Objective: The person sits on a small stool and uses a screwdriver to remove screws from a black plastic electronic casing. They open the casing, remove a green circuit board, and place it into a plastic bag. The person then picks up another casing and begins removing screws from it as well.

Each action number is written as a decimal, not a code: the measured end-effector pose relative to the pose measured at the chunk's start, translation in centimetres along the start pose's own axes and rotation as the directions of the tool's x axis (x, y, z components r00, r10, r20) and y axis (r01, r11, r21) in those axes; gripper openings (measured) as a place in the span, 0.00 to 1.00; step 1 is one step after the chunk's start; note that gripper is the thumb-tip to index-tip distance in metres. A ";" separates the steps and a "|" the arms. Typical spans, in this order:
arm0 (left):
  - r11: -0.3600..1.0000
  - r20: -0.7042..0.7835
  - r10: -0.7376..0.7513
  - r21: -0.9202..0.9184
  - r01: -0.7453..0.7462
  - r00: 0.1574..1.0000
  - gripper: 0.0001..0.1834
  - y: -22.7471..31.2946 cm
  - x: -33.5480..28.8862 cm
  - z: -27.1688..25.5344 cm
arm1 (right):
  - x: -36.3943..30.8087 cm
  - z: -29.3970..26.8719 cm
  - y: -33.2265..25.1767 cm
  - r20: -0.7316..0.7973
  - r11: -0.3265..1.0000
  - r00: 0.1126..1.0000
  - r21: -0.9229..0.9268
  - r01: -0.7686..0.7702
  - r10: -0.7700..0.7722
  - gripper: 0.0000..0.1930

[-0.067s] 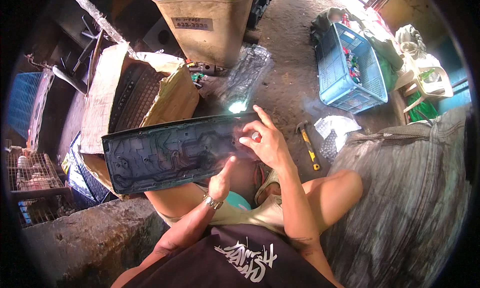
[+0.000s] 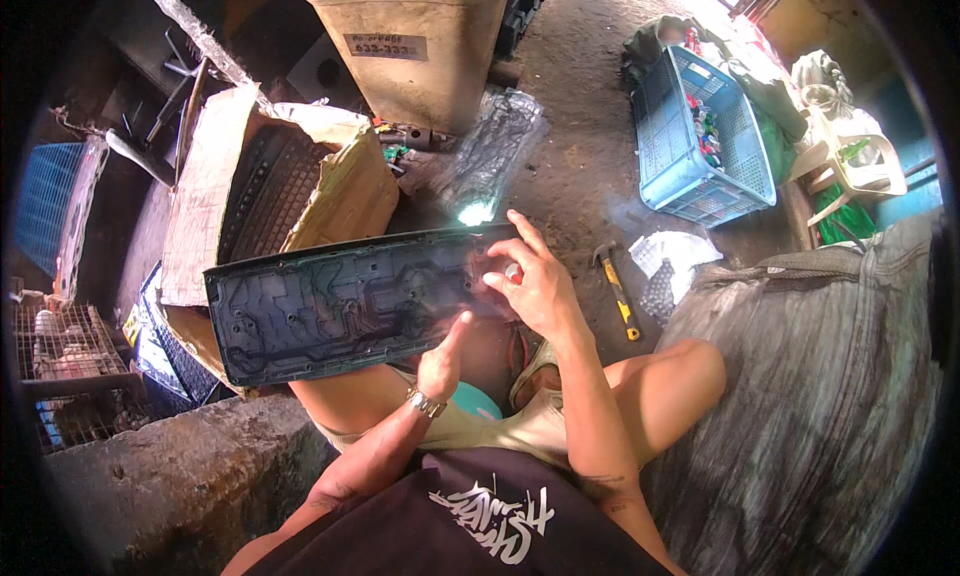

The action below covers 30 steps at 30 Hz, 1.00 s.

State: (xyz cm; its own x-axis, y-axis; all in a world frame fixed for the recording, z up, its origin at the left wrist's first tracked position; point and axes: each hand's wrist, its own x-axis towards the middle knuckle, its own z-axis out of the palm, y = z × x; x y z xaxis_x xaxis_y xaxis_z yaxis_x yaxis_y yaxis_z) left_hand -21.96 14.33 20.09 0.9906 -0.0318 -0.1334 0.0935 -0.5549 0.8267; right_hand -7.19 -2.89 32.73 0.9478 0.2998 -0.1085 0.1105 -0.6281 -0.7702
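The left hand [image 2: 440,369] grips the panel [image 2: 330,316], thumb upon it; the right hand [image 2: 541,288] curls at its end, whether pinching I cannot tell, a hammer [image 2: 618,294] rightward.

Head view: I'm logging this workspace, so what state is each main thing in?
Dark rectangular casing: held in left hand, inside exposed
Right hand: fingers bent, at casing's right end
Cardboard box: open, torn-edged, holding keyboards
Tan bin: open, filled to the rim
Blue crate: open, partly filled
Hammer: lying on floor
Wristwatch: worn, left wrist
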 end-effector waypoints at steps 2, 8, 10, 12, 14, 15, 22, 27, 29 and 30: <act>1.000 0.021 -0.015 0.026 0.014 1.000 0.37 0.6 0.1 -0.4 | -0.1 0.3 0.1 -0.123 0.999 0.992 0.011 0.042 -0.040 0.16; 0.989 -0.051 0.056 0.141 -0.048 0.997 0.37 1.0 1.1 -0.4 | 0.2 -0.2 1.0 -0.196 0.997 0.979 -0.059 0.052 -0.063 0.12; 0.995 -0.080 0.070 0.075 -0.064 0.994 0.37 0.6 1.0 -0.2 | 0.3 -0.6 1.0 -0.207 0.995 0.974 -0.061 0.078 -0.089 0.10; 0.998 0.015 -0.052 0.040 0.052 0.999 0.36 0.0 0.9 -0.1 | 0.3 -1.1 0.6 -0.223 0.993 0.969 -0.070 0.096 -0.110 0.08; 0.973 0.179 -0.233 0.042 0.229 0.956 0.35 -0.4 1.0 -0.2 | 0.1 -1.8 -0.1 -0.188 0.992 0.974 -0.045 0.117 -0.123 0.07; 0.969 0.156 -0.231 -0.053 0.242 0.960 0.33 -0.5 1.2 -0.2 | -0.2 -2.2 -0.5 -0.164 0.993 0.980 -0.037 0.109 -0.113 0.06; 0.585 0.207 -0.542 -0.603 0.543 0.814 0.29 1.8 2.3 0.3 | -2.5 -4.1 -1.6 -0.045 0.997 0.996 -0.009 0.077 -0.078 0.10; 0.631 0.292 -0.436 -0.576 0.520 0.852 0.34 3.5 1.9 -1.4 | -3.2 -11.2 0.0 -0.503 0.989 0.858 0.039 0.144 -0.105 0.08; 0.940 -0.064 -0.132 -0.326 0.104 0.989 0.28 4.8 1.5 -2.0 | -4.3 -17.8 1.3 -0.767 0.975 0.607 0.211 -0.066 0.207 0.15; 0.971 -0.066 -0.091 -0.226 0.074 0.994 0.28 5.3 1.6 -2.8 | -4.4 -20.1 2.3 -0.830 0.937 0.487 0.344 0.062 0.272 0.20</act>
State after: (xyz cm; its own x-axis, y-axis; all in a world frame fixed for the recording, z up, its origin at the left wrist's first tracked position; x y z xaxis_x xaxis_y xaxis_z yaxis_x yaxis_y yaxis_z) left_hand -19.65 13.64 25.77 0.9824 0.0742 -0.1716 0.1869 -0.3537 0.9165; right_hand -5.05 -20.11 44.04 0.7396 -0.6212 0.2590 0.0596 -0.3229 -0.9445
